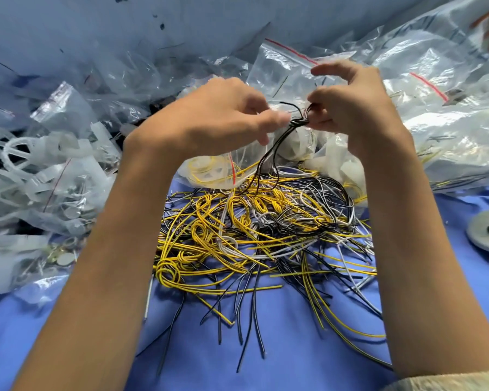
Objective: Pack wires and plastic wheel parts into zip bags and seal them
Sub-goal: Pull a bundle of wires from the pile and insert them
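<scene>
Step in hand: bundling. Fingers of left hand (223,117) and right hand (350,108) pinch the black wire (296,122) knot. Next: tighten, then load a bag (288,71) at 1 o'clock.

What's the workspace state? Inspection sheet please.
Surface: blue cloth, largely covered.
Job's things: black wire bundle lifted above the loose wire pile; zip bags heaped behind; white wheel parts among bags at left.
Clutter: grey disc carrying black round pieces, right edge.
Grippers: left hand and right hand both pinch the black wire bundle at its knot.
Cables: nothing seen beyond the job's wires.
Surroundings: pale blue sheet behind.
</scene>
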The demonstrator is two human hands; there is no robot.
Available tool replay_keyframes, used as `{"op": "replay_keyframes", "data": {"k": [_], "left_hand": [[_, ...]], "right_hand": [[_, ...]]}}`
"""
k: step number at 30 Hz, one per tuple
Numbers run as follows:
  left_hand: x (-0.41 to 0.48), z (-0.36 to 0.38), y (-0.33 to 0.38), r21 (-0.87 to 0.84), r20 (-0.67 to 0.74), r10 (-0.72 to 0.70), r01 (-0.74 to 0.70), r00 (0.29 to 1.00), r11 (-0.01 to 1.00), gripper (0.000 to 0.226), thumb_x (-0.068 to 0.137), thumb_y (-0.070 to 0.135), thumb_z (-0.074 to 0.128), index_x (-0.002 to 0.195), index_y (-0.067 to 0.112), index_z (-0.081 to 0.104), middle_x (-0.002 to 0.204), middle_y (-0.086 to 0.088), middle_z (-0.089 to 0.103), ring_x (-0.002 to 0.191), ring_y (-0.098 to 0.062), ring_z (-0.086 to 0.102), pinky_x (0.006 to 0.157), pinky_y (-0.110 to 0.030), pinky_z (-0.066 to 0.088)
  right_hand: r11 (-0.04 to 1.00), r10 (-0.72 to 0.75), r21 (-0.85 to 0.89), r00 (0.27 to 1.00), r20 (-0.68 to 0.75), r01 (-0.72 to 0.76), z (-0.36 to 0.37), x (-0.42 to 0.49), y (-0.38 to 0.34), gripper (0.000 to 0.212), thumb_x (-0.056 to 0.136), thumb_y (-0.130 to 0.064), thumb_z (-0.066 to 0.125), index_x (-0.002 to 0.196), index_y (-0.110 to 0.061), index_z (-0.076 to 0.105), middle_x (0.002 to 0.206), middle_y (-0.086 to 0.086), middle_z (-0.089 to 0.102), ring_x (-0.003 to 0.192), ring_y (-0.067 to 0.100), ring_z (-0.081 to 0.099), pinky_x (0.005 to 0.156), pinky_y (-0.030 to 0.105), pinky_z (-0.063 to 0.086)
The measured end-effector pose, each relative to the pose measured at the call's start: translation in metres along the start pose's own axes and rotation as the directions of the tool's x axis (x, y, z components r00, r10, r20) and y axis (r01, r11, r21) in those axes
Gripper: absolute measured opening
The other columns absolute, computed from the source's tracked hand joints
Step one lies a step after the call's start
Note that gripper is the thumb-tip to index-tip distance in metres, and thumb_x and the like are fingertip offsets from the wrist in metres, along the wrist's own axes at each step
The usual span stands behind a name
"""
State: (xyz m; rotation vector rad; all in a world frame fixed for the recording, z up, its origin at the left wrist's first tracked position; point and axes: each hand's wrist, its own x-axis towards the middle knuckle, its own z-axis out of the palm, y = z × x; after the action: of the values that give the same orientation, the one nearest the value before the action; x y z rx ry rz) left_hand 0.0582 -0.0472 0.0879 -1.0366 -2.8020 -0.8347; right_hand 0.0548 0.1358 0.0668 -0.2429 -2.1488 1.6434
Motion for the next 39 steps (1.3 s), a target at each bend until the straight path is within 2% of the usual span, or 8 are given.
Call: {"op": "replay_keyframes", "data": {"k": [5,10,15,18,24,30,33,39], "left_hand": [[0.003,0.010,0.005,0.005,-0.068,0.105,-0.105,0.992,0.994,0.010,0.085,0.025,0.067,0.088,0.019,0.075,0.076,0.005,0.070,0.061,0.004,0.055,0.059,-0.006,0.036],[0.004,0.011,0.001,-0.076,-0.151,0.062,-0.074,0.987,0.994,0.012,0.086,0.013,0.063,0.090,0.012,0.074,0.079,-0.003,0.072,0.063,0.002,0.056,0.059,-0.013,0.040],[0.007,0.008,0.002,-0.361,-0.305,-0.093,-0.025,0.948,0.932,0.010,0.088,0.012,0.062,0.086,0.015,0.071,0.075,0.004,0.071,0.060,0.007,0.058,0.060,-0.009,0.041],[0.008,0.006,0.006,-0.483,-0.346,-0.159,-0.030,0.925,0.875,0.010,0.087,0.016,0.064,0.080,0.020,0.069,0.068,0.011,0.070,0.063,0.001,0.057,0.065,-0.014,0.043],[0.007,0.006,0.008,-0.593,-0.333,-0.249,0.003,0.909,0.806,0.006,0.088,0.009,0.062,0.088,0.008,0.068,0.074,-0.002,0.066,0.054,0.001,0.052,0.055,-0.010,0.040],[0.008,0.005,0.001,-0.469,-0.293,-0.261,0.099,0.920,0.877,0.015,0.086,0.018,0.066,0.071,0.018,0.067,0.059,0.011,0.067,0.050,0.004,0.053,0.057,-0.008,0.045],[0.008,0.002,-0.009,-0.332,-0.277,-0.261,0.163,0.925,0.929,0.020,0.084,0.033,0.065,0.068,0.022,0.069,0.057,0.012,0.063,0.051,0.004,0.048,0.053,-0.008,0.038],[0.012,0.005,-0.024,0.039,-0.371,-0.234,0.267,0.899,0.963,0.010,0.082,0.035,0.062,0.087,0.032,0.070,0.089,0.004,0.062,0.091,-0.016,0.055,0.078,-0.025,0.041]], "right_hand": [[0.999,-0.008,0.032,0.999,-0.046,0.009,0.002,0.001,-0.002,0.017,0.080,-0.002,0.056,0.069,-0.010,0.066,0.047,0.000,0.056,0.039,0.007,0.058,0.048,0.021,0.051],[1.000,0.007,-0.030,0.999,0.049,-0.006,0.000,0.002,-0.004,0.016,0.086,-0.011,0.059,0.074,-0.007,0.068,0.054,0.004,0.062,0.043,0.007,0.061,0.050,0.021,0.052],[0.912,-0.236,-0.294,0.953,0.192,0.285,0.001,-0.003,-0.010,0.054,0.092,-0.053,0.046,0.086,-0.005,0.070,0.072,0.022,0.055,0.065,0.007,0.042,0.067,0.038,0.046],[0.902,-0.313,-0.205,0.904,0.291,0.379,0.004,-0.010,-0.018,0.054,0.095,-0.053,0.035,0.059,-0.018,0.056,0.072,-0.002,0.038,0.064,0.002,0.036,0.062,0.021,0.031],[0.928,-0.206,-0.137,0.782,0.589,0.348,0.007,-0.017,-0.013,0.052,0.081,-0.047,0.062,0.122,-0.015,0.056,0.104,0.004,0.065,0.099,0.018,0.062,0.100,0.048,0.045],[0.888,-0.181,-0.244,0.784,0.594,0.391,0.004,-0.014,-0.006,0.007,0.093,-0.025,0.058,0.096,-0.022,0.063,0.073,-0.004,0.062,0.058,0.009,0.064,0.062,0.041,0.057],[0.889,-0.119,-0.301,0.811,0.573,0.344,0.001,-0.014,-0.006,0.021,0.094,-0.033,0.055,0.091,-0.017,0.068,0.056,-0.008,0.054,0.043,0.002,0.049,0.045,0.020,0.046],[0.742,-0.040,-0.544,0.835,0.548,0.392,0.001,-0.013,-0.009,0.051,0.093,-0.050,0.047,0.100,-0.005,0.069,0.064,0.002,0.048,0.054,0.013,0.037,0.055,0.027,0.028]]}}
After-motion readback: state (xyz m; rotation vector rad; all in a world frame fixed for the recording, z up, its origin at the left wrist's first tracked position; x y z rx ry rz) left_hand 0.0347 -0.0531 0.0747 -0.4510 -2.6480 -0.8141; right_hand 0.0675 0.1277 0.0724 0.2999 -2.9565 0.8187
